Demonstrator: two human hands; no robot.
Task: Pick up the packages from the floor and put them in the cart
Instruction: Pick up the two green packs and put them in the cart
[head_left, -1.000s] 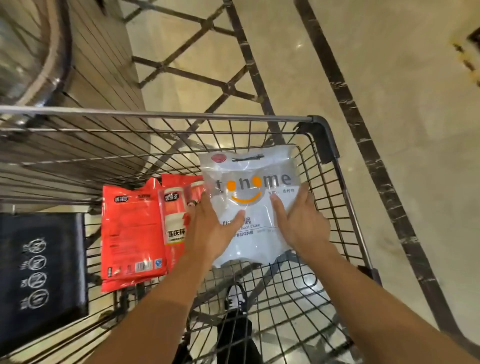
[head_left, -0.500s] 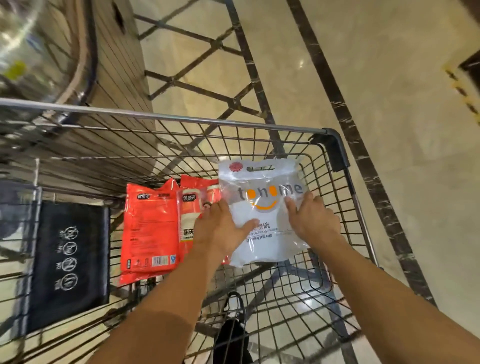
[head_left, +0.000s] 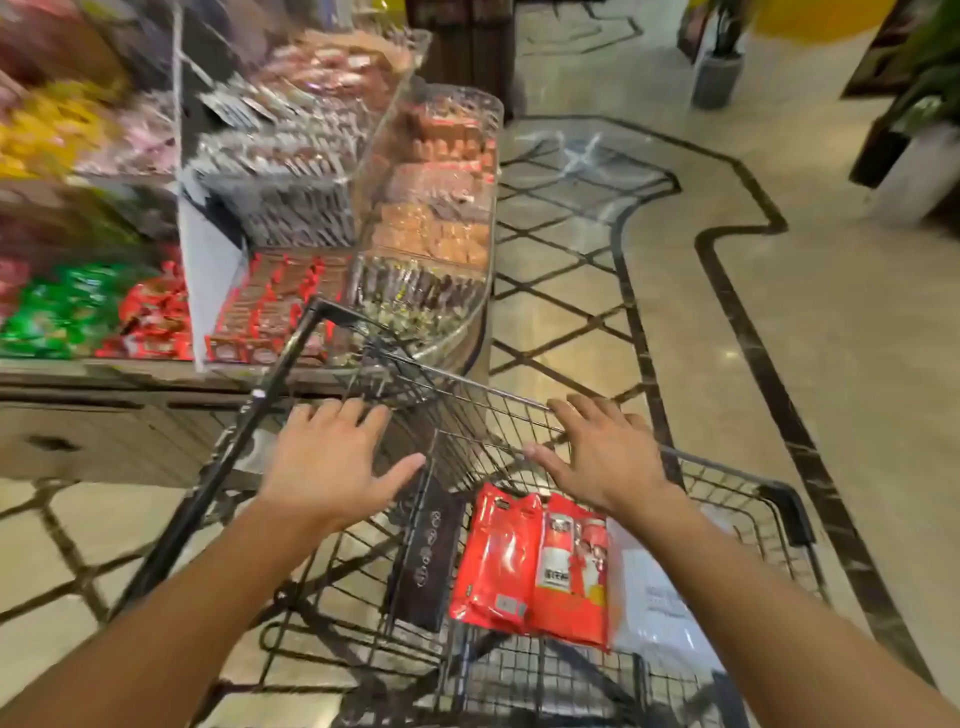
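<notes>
In the head view, both hands reach forward over the wire cart (head_left: 727, 470), palms down, fingers spread wide, holding nothing. The left hand (head_left: 332, 462) hovers above the cart's left side, near the dark plastic flap (head_left: 423, 561) that stands inside the basket. The right hand (head_left: 602, 457) is at the cart's far rim, its fingertips over the top wire; whether they touch it cannot be told.

Two red packages (head_left: 530, 566) lie flat, side by side and touching, on the cart's wire bottom, just right of the flap. A white package (head_left: 654, 608) lies against their right edge, toward the cart's right wall, partly hidden under the right forearm.

Beyond the cart's far left corner stands a display counter (head_left: 104, 415) with clear bins of wrapped sweets (head_left: 426, 228), blurred. Tiled floor (head_left: 831, 338) spreads to the right.
</notes>
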